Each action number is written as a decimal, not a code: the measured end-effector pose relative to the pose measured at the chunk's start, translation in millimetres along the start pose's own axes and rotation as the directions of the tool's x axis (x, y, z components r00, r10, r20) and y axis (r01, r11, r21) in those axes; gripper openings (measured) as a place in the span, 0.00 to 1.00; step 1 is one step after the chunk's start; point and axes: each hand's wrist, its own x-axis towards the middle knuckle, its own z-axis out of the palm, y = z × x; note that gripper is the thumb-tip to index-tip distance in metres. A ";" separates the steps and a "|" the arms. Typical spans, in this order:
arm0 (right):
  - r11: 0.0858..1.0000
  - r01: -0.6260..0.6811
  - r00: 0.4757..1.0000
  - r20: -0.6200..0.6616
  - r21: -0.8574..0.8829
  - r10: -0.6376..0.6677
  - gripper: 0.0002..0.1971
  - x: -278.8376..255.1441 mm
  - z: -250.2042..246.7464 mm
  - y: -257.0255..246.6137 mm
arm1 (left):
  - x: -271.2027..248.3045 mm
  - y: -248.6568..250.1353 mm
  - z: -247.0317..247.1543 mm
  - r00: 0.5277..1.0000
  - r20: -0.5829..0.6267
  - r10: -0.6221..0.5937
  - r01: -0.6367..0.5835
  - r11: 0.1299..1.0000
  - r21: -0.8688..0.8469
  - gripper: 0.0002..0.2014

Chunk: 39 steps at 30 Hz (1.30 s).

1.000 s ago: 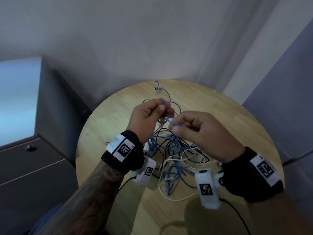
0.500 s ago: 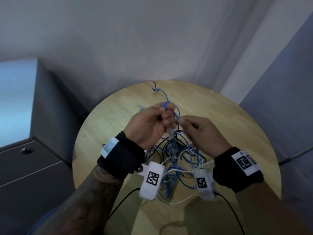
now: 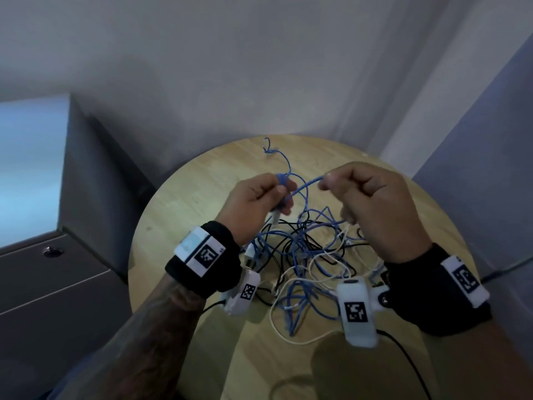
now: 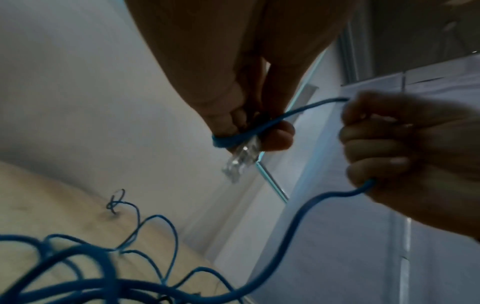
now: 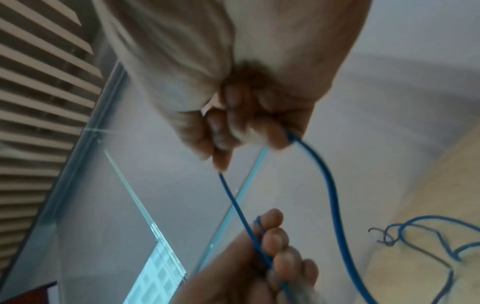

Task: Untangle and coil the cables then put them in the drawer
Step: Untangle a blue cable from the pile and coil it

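Nearest my chest, the black bands on my two wrists carried white tags printed with black square codes, and a white camera block hung under my right wrist with another under the left. Just past them, on the round wooden table, lay the tangle of cables: blue loops thickest, crossed by thin black leads and a pale cream one that trailed toward my edge of the table. Above that heap I held both hands raised. My left hand had its fingers curled and pressed together around the blue cable, which was wrapped in a tight turn around my fingertips, and the cable's clear plastic plug stuck out below them. From that turn a short, taut length of the blue cable ran across to my right hand, held apart from the left at about the same height. My right thumb and forefinger pinched the cable where it arrived, the other fingers were folded into a fist around it, and it left the bottom of the fist and curved down into the heap. Beyond my hands, a loose end of blue cable lay curled on the far part of the table. Left of the table stood a grey drawer cabinet with a round lock on its front, its drawers closed. Farthest off were the pale walls meeting in a corner.
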 end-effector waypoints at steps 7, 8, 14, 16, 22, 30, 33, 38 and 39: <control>0.978 -0.024 0.982 -0.191 -0.208 -0.016 0.09 8.7 -10.3 38.1 | -5.8 14.7 25.8 0.925 0.356 -0.135 0.290 0.855 -0.430 0.15; 0.973 -0.041 0.989 -0.147 -0.225 0.007 0.10 6.1 -7.8 44.8 | -4.7 15.8 24.4 0.923 0.366 -0.117 0.313 0.781 -0.541 0.15; 0.943 -0.260 0.866 0.382 -0.206 0.323 0.09 -16.9 29.4 59.2 | 9.7 -4.2 -3.7 0.987 0.070 -0.146 0.138 0.529 -0.837 0.13; 0.940 -0.271 0.820 0.462 -0.207 0.338 0.08 -17.1 33.1 52.7 | 11.5 -14.4 -13.3 0.980 -0.069 -0.187 0.053 0.580 -0.813 0.14; 0.938 -0.324 0.837 0.425 -0.125 0.345 0.06 -14.4 22.1 34.2 | 4.2 -6.4 3.7 0.934 -0.357 0.007 -0.103 0.962 -0.251 0.10; 0.999 0.049 0.999 -0.001 -0.015 -0.049 0.08 -3.7 6.9 14.8 | -7.3 -9.9 7.4 0.994 0.041 -0.105 0.093 0.972 0.217 0.14; 0.993 0.068 0.985 -0.153 -0.101 -0.083 0.07 3.2 -3.5 25.3 | -7.1 -5.6 15.2 0.970 0.164 -0.181 0.168 0.982 0.087 0.20; 0.983 -0.095 0.992 -0.098 -0.159 0.080 0.04 5.5 -2.7 62.7 | -4.7 10.6 14.8 0.924 0.350 -0.155 0.336 0.767 -0.547 0.11; 0.978 -0.124 0.992 -0.027 -0.168 0.122 0.06 2.8 3.0 67.2 | -3.9 11.8 12.4 0.928 0.348 -0.132 0.343 0.668 -0.660 0.10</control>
